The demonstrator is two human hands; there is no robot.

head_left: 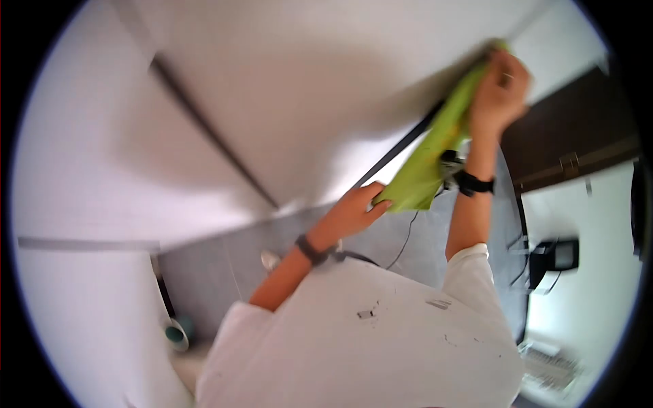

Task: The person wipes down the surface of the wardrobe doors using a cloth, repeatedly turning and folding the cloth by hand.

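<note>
A lime-green sheet (426,158) with some yellow marking stretches between my two hands, close against the white wall; whether it is cloth or paper I cannot make out. My left hand (354,212) pinches its lower left corner between thumb and fingers. At the upper end, my right hand (502,92) is closed round the sheet, slightly blurred. Behind the sheet, a dark strip (398,151) runs up along the wall. A small black and silver object (450,163) shows beside my right wrist, partly hidden.
Another dark strip (211,129) crosses the white wall (292,75). A thin cable (408,239) hangs over the grey floor (211,268). To the right are a dark cabinet (571,129) and a black chair (552,262). A green round container (177,333) stands lower left.
</note>
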